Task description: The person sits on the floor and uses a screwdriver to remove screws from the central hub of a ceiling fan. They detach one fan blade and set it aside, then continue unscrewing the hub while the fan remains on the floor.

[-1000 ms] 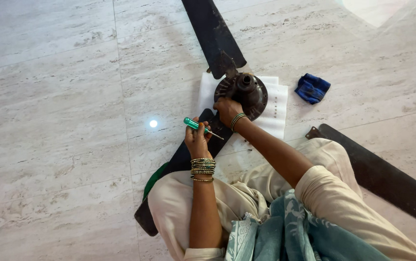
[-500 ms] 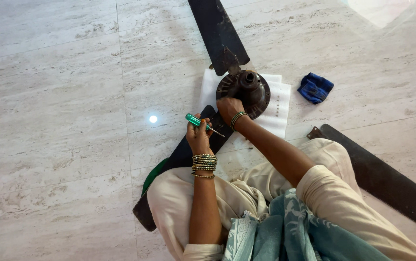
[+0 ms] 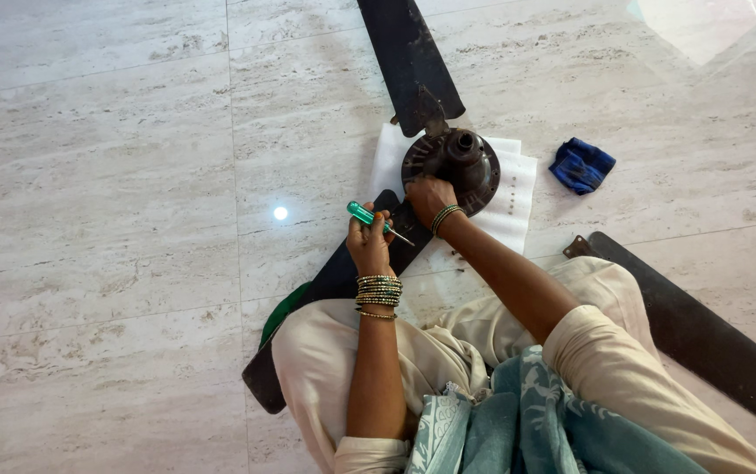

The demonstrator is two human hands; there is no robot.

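Between the two hands, the green-handled screwdriver (image 3: 375, 221) slants from upper left to lower right, its tip toward the right wrist. Closed around its handle is the left hand (image 3: 369, 246); the right hand (image 3: 430, 197) grips the dark fan motor hub's (image 3: 461, 162) near rim. White paper (image 3: 509, 206) lies under the hub, with a crumpled blue cloth (image 3: 581, 164) farther right.

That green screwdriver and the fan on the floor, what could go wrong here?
The left hand holds the green screwdriver with its tip close to the right hand, which rests on the fan hub; a slip could jab the fingers. Small dark bits lie on the white paper under the hub and could scatter and get lost. The loose blade beside the knee could be knocked or knelt on.
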